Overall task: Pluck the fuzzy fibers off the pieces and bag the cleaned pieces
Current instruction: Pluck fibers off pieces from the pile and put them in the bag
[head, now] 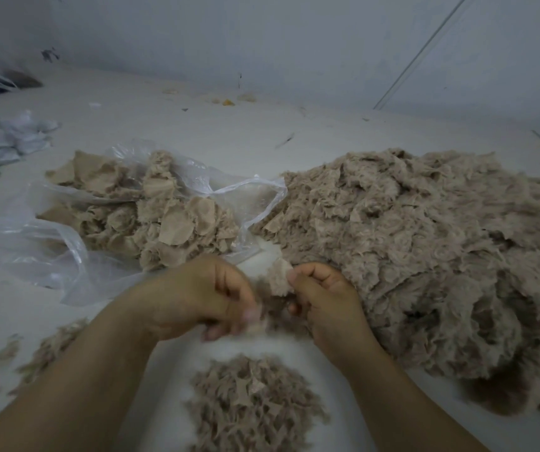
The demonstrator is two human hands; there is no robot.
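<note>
My right hand [324, 298] pinches a small beige fuzzy piece [280, 278] between thumb and fingers at the centre of the head view. My left hand [210, 298] is beside it, its blurred fingertips pinching fuzz at the piece's lower edge. A big pile of fuzzy pieces [425, 249] spreads to the right. A clear plastic bag [66, 256] lies open at the left, with smooth beige cleaned pieces [171, 220] inside it. A small heap of plucked fibers [252, 402] sits on the floor below my hands.
Loose fiber tufts [50, 347] are scattered at the lower left. Crumpled pale plastic bags [4, 141] lie at the far left. Small scraps [229, 101] dot the white floor near the back wall [262, 44].
</note>
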